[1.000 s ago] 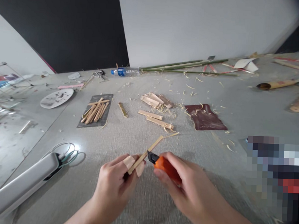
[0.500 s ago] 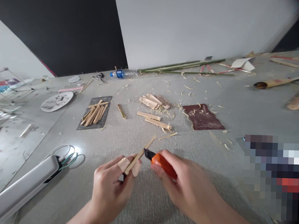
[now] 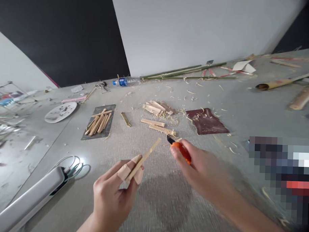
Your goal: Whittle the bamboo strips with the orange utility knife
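Observation:
A thin bamboo strip [image 3: 146,157] is pinched in my left hand [image 3: 116,189], its free end pointing up and to the right. Bandage-like wraps cover a finger and the thumb of that hand. My right hand [image 3: 197,158] is closed around an orange utility knife [image 3: 182,151] with a dark blade. The blade tip is apart from the strip, just in front of two flat bamboo pieces [image 3: 162,129]. Behind them lies a pile of bamboo pieces [image 3: 158,108] with curly shavings. Several narrow sticks [image 3: 99,123] rest on a dark grey sheet [image 3: 111,111] to the left.
Brown sandpaper [image 3: 207,123] lies to the right, strewn with shavings. A white lamp-like device [image 3: 31,199] with a cable is at left. A plastic bottle [image 3: 126,82] and green bamboo poles [image 3: 186,73] lie by the wall; a white disc [image 3: 60,112] sits far left.
My right hand has carried the utility knife forward and right, away from the bamboo strip it was against. My left hand still holds the strip in nearly the same place.

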The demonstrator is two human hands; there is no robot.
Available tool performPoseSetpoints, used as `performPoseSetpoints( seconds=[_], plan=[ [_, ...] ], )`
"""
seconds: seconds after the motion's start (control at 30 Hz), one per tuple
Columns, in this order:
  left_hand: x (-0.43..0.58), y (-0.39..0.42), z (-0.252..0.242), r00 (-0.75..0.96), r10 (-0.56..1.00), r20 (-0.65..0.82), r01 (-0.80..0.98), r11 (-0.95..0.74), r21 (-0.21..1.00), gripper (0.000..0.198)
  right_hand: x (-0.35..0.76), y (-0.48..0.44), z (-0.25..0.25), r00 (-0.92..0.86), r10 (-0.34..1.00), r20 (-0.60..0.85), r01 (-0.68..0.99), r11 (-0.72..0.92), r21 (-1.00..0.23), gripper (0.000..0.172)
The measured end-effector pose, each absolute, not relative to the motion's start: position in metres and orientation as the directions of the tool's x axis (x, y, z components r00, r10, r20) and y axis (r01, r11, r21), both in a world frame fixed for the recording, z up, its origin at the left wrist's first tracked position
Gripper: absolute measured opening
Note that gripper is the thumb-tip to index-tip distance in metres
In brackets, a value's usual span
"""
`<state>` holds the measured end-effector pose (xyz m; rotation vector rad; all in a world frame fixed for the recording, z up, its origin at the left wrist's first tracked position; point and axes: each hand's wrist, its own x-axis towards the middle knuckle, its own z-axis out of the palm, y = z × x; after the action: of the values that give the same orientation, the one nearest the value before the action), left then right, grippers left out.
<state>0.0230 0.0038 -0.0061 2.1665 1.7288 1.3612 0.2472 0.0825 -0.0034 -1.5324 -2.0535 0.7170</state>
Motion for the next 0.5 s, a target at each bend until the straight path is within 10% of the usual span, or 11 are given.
performPoseSetpoints(
  seconds=[0.5],
  plan=[
    [0.025, 0.003, -0.01, -0.045, 0.801, 0.597, 0.734, -0.379, 0.564, 0.016, 0.235, 0.053, -0.003, -0.492, 0.865, 0.098, 0.457, 0.353, -0.816, 0.033]
  ],
)
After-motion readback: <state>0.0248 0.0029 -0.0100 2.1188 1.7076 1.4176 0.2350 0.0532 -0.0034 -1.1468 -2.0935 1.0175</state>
